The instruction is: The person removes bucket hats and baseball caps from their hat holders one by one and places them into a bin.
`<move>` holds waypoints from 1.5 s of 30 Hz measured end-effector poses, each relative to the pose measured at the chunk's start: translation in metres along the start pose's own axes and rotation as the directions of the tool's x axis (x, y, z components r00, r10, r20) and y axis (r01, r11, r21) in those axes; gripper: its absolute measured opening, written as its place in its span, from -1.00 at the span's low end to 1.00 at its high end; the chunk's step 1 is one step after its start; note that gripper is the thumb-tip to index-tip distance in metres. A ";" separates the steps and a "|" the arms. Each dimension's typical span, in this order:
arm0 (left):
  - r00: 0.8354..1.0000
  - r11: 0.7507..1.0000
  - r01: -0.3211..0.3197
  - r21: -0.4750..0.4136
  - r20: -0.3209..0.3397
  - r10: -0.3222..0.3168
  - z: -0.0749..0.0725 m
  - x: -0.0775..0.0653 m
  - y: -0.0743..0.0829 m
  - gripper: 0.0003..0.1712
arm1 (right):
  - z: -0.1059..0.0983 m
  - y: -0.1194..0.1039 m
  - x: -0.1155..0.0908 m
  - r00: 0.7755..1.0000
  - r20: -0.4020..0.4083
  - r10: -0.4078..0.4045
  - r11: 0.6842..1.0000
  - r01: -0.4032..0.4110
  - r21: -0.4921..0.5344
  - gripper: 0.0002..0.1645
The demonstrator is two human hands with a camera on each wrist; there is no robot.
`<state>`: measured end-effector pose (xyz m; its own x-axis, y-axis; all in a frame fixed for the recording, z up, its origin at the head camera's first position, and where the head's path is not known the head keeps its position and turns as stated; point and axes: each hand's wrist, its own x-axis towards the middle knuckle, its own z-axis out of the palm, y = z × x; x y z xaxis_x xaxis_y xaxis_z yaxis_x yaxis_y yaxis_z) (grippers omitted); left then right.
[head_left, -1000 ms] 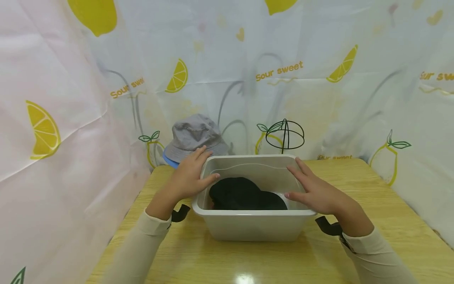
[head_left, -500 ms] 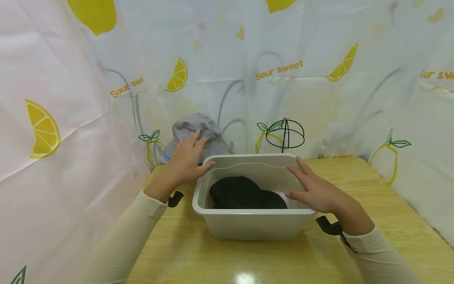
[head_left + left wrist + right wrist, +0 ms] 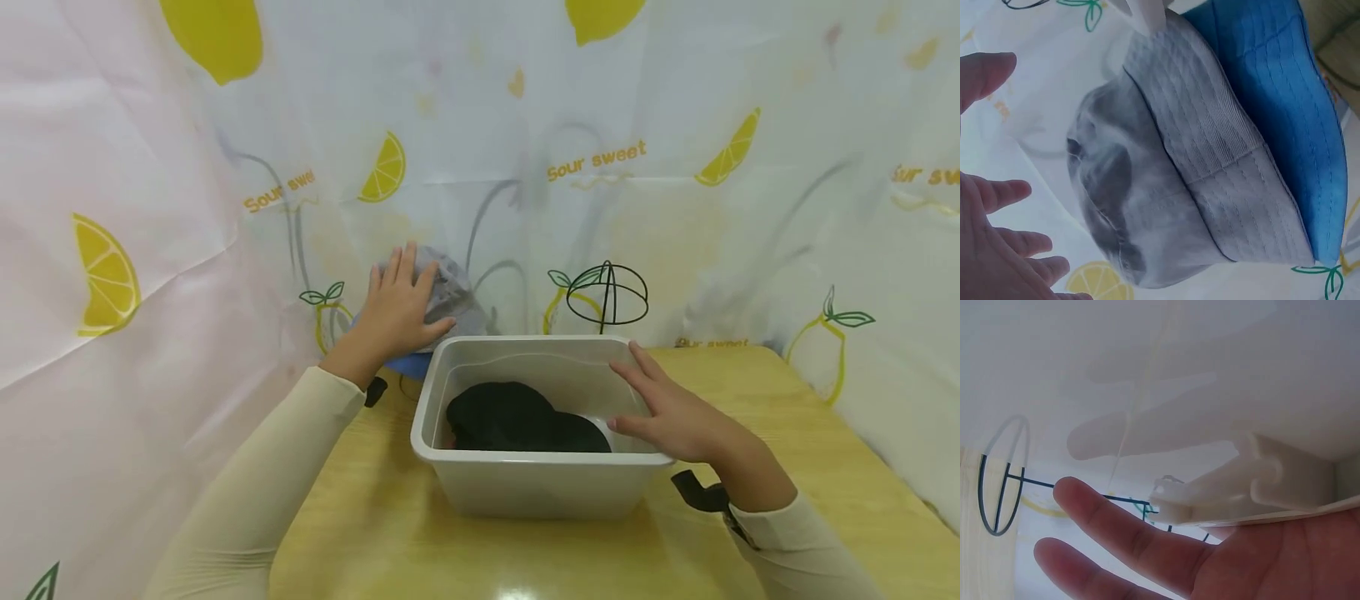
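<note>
My left hand (image 3: 393, 312) is raised with spread fingers in front of a grey bucket hat (image 3: 457, 292), covering part of it in the head view. The left wrist view shows the grey hat stacked over a blue bucket hat (image 3: 1300, 125), with my left fingers (image 3: 1013, 190) apart from the fabric. My right hand (image 3: 678, 417) rests at the right rim of a whitish plastic bin (image 3: 540, 487), fingers extended. Inside the bin lies a black cap (image 3: 517, 421) with its brim to the right. In the right wrist view, the right fingers (image 3: 1129, 540) lie along the bin's wall.
Behind the bin stands a black wire hat stand (image 3: 607, 292). The bin sits on a light wooden table (image 3: 750, 392). A lemon-print cloth (image 3: 675, 233) hangs behind the table and along its left side.
My left hand has left the bin's left rim and moved up and forward to the grey bucket hat. The right hand stays at the right rim. The head view has tilted slightly.
</note>
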<state>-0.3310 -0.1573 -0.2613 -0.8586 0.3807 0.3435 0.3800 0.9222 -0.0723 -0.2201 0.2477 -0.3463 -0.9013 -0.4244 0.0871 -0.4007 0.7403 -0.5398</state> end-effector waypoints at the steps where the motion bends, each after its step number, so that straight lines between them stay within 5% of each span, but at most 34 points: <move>1: 1.000 1.000 0.005 -0.003 0.003 -0.005 0.000 0.001 0.000 0.14 | 0.001 0.000 -0.001 1.000 0.000 0.000 1.000 0.000 0.002 0.06; 16: 0.998 0.997 0.060 0.045 -0.030 -0.058 0.014 0.027 -0.012 0.17 | 0.003 0.003 0.001 1.000 -0.010 -0.015 1.000 0.015 -0.018 0.05; 28: 0.989 0.990 0.143 0.006 0.031 -0.144 0.020 0.045 -0.027 0.22 | -0.002 0.005 0.001 1.000 -0.002 -0.006 1.000 0.006 -0.015 0.07; 45: 0.976 0.978 0.207 -0.014 0.070 -0.206 0.021 0.051 -0.034 0.29 | -0.008 0.011 0.005 0.999 0.005 -0.038 0.999 0.039 -0.019 -0.01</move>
<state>-0.3950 -0.1682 -0.2605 -0.9403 0.1868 0.2845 0.1988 0.9799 0.0138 -0.2302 0.2583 -0.3450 -0.8844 -0.4550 0.1038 -0.4382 0.7332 -0.5200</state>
